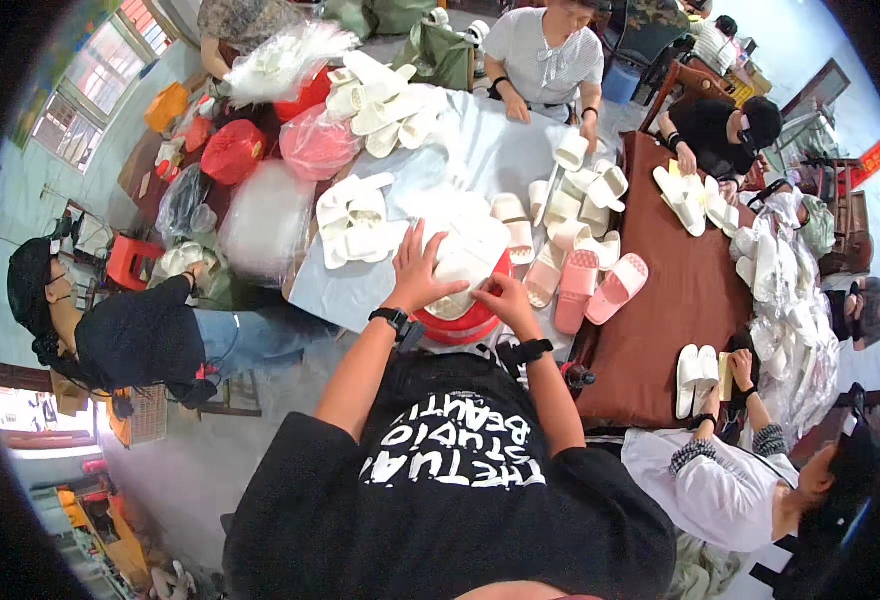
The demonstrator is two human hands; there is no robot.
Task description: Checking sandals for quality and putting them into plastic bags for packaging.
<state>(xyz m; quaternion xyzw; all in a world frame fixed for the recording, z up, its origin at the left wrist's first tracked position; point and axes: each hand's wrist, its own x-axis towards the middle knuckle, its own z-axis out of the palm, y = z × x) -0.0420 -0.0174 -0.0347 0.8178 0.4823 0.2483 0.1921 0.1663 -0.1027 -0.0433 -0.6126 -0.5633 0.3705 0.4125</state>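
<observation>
A washed-out white item, possibly a slipper or a plastic bag, lies over a round red stool or tub in front of me. My left hand rests flat on its left side with fingers stretched. At its near right edge, my right hand has thumb and fingers pinched together; what they grip is too small to make out. To the left sits a cluster of white slippers. On the right are a beige slipper and pink slippers.
A pale sheet covers the table; a white slipper pile stands at its far side. Red bundles are at left. A brown table adjoins on the right, with bagged white slippers beyond. Several co-workers sit around.
</observation>
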